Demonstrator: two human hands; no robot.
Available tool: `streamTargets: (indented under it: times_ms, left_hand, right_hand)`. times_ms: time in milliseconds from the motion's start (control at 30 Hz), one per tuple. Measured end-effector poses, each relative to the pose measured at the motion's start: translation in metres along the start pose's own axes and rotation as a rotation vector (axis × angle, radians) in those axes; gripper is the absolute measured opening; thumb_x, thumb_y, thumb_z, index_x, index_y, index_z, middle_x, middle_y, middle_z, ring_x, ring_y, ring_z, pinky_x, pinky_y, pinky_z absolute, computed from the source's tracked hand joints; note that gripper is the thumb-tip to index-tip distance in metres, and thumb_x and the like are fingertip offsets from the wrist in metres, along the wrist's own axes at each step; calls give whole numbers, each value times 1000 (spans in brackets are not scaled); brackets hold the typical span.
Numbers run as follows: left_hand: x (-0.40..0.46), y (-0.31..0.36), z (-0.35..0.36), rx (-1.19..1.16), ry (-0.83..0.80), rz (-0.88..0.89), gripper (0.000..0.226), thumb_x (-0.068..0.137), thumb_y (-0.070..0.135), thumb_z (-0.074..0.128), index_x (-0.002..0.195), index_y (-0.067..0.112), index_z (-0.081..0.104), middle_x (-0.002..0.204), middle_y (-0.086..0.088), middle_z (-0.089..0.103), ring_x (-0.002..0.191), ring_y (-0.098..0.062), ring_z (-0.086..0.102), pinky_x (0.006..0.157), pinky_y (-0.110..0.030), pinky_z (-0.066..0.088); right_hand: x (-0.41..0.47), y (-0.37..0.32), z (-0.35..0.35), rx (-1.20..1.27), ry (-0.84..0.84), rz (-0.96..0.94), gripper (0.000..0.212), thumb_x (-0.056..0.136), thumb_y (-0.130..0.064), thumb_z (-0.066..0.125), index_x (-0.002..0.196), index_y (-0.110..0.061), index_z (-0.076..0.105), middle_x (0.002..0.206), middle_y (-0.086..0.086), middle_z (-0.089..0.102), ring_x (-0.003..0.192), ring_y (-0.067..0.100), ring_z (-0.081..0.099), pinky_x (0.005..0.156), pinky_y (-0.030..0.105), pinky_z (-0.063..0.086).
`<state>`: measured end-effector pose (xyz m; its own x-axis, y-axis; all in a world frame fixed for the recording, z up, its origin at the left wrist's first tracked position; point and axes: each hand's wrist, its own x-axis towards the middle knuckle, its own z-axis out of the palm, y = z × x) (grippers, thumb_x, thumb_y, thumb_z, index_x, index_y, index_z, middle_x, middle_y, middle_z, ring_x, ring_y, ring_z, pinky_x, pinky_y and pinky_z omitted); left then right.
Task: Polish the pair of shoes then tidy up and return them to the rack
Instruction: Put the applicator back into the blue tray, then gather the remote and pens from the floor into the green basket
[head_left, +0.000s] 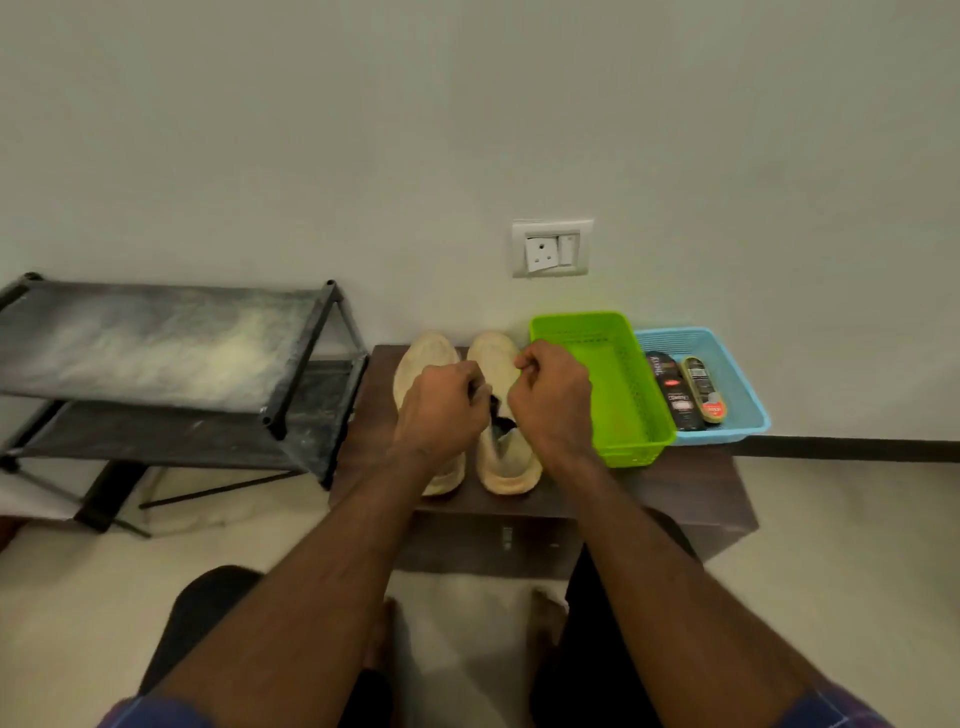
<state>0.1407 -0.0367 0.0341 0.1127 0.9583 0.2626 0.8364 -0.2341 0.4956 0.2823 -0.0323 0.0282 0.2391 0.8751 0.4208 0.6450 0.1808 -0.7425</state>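
Two beige shoes stand side by side on a low dark wooden table (691, 483), toes toward the wall. My left hand (441, 410) covers much of the left shoe (423, 353) and reaches across to the right shoe (506, 462). Its curled fingers pinch a dark piece at that shoe's opening. My right hand (553, 400) hovers over the same shoe's right side, fingers curled and pinching at its upper. What exactly the fingers hold is hidden. Two shoe polish containers (675, 395) lie in a blue basket (748, 405).
A green plastic basket (634, 415) sits just right of the shoes, touching the blue one. A dusty black two-shelf shoe rack (156, 343) stands on the floor to the left. The wall with a socket (551, 248) is behind. My knees and bare feet are below the table.
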Motion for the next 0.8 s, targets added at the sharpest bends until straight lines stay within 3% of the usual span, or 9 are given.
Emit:
streamTargets:
  times_ms: [233, 367, 533, 700, 800]
  left_hand:
    - [-65, -62, -52, 98, 76, -208, 21, 86, 30, 60, 72, 15, 62, 64, 1, 64, 60, -17, 60, 58, -38, 52]
    - [-106, -95, -72, 88, 189, -479, 31, 86, 42, 56, 71, 15, 59, 66, -4, 65, 66, -26, 64, 60, -36, 54]
    - [-172, -142, -76, 144, 79, -710, 25, 89, 40, 58, 76, 19, 61, 72, -1, 64, 69, -25, 63, 64, -38, 57]
    - [-248, -213, -65, 105, -37, -947, 19, 89, 34, 63, 79, 18, 67, 78, -3, 67, 76, -27, 65, 64, -30, 49]
    - [-298, -259, -48, 1, -110, -1083, 18, 84, 37, 64, 71, 25, 62, 85, -4, 69, 80, -27, 66, 71, -34, 56]
  right_hand:
    - [-86, -31, 82, 127, -236, -150, 10, 78, -7, 53, 79, -11, 62, 78, 6, 62, 71, 24, 58, 63, 35, 45]
    - [-125, -45, 109, 39, -509, -360, 10, 71, -7, 65, 79, -8, 59, 79, 13, 62, 68, 34, 59, 59, 40, 46]
    - [-170, -56, 144, -215, -886, -400, 21, 79, -8, 57, 99, -12, 64, 100, 10, 65, 90, 33, 63, 77, 40, 55]
    - [-225, -71, 189, -368, -1197, -488, 26, 82, -6, 52, 105, -14, 61, 106, 9, 61, 97, 32, 62, 79, 36, 52]
    - [-271, -70, 223, -425, -1343, -517, 30, 83, -7, 53, 110, -16, 61, 112, 9, 62, 103, 32, 63, 86, 35, 51]
